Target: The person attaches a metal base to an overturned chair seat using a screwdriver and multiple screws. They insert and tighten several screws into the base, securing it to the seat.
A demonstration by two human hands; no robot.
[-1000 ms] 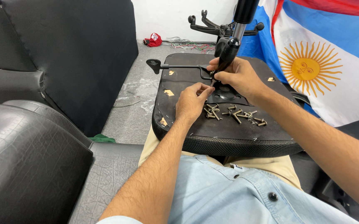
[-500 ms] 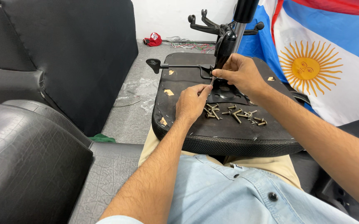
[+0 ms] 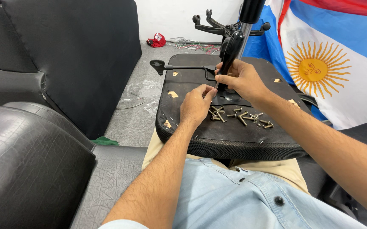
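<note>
Gripping the black screwdriver handle point(image 3: 231, 47) upright in the right hand point(image 3: 236, 78), tip down on the upturned chair seat's point(image 3: 234, 138) middle plate; left hand point(image 3: 196, 106) pinches beside it, loose screws point(image 3: 240, 116) just right.
</note>
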